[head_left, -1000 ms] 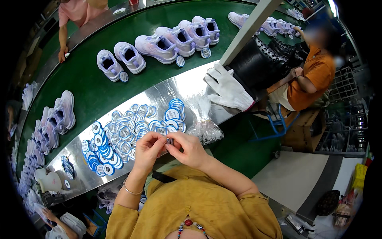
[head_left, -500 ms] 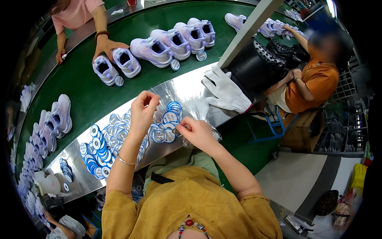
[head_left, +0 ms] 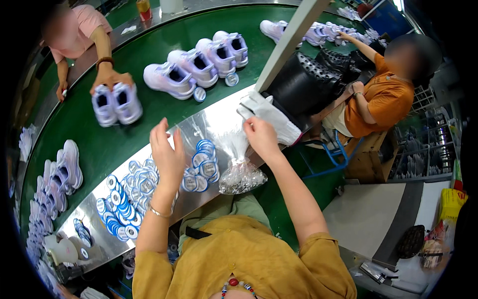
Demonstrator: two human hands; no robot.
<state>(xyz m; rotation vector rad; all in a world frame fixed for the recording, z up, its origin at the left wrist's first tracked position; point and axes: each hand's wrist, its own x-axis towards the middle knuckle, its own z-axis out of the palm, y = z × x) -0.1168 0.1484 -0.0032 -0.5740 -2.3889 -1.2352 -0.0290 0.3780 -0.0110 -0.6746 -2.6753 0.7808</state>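
Left hand (head_left: pixel 168 154) up over the worktop (head_left: pixel 104 246), fingers loosely parted and thumb standing off, nothing visible in its grip! Across to the right hand (head_left: pixel 262 137): fingertips drawn together beside the white glove (head_left: pixel 273 117), and whether they pinch a thin strand, you cannot tell. Round blue-and-white tags (head_left: pixel 203 169) sit between the two forearms, with a bigger heap just left of the left wrist. Clear bag (head_left: pixel 242 178) rests at the near edge. Beyond, a co-worker's hand (head_left: pixel 113 79) grips a pair of pale shoes (head_left: pixel 127 107) on the green belt (head_left: pixel 74 119).
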